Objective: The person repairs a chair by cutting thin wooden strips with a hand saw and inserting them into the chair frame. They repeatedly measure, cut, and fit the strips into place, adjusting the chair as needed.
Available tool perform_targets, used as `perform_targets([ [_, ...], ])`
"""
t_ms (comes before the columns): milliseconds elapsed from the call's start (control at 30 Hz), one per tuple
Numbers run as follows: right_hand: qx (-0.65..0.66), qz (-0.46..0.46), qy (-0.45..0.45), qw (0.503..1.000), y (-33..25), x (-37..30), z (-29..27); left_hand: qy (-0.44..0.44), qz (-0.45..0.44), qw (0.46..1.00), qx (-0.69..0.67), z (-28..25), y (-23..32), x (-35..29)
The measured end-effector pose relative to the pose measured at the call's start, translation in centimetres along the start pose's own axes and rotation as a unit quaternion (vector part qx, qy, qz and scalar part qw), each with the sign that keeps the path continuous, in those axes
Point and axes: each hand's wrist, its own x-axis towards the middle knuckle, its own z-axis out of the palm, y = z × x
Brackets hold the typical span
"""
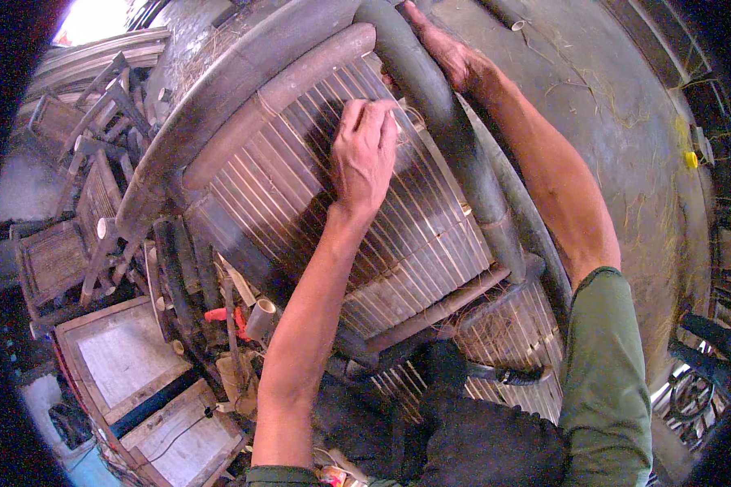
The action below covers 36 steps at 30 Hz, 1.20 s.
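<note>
PLACE: furniture workshop | slatted piece (418,207) | piled frames (61,264) | stacked boards (110,55) | fibre-strewn floor (650,243)

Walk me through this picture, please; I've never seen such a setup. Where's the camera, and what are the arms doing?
There's no machine: these are a person's own bare hands. The only view comes from a wide fisheye camera on their head, looking down, so straight edges bend near the rim. The left hand is over a slatted panel; whether it pinches anything can't be made out. The right hand is beside a thick dark pole, partly hidden behind it. A brown tangle of strands lies on the lower slats. Wooden frames are piled at the left.
</note>
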Motion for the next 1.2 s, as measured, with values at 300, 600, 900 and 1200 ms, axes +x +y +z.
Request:
perform_targets([
  [300,-0.002,-0.003,-0.036,0.999,0.3,0.1,-0.4,0.044,-0.046,0.997,0.039,0.8,0.2,2.3],
  [600,-0.013,-0.039,-0.002,0.999,0.1,-0.2,0.1,0.044,-0.001,0.998,0.051,1.6,0.0,2.3],
  [900,-0.043,0.009,-0.004,0.999,-0.1,-0.2,0.1,0.060,-0.011,0.968,0.245,1.4,0.3,2.5],
  [1200,-0.008,-0.026,-0.042,0.999,0.4,0.3,0.0,0.045,-0.025,0.961,0.272,2.2,0.3,3.1],
])
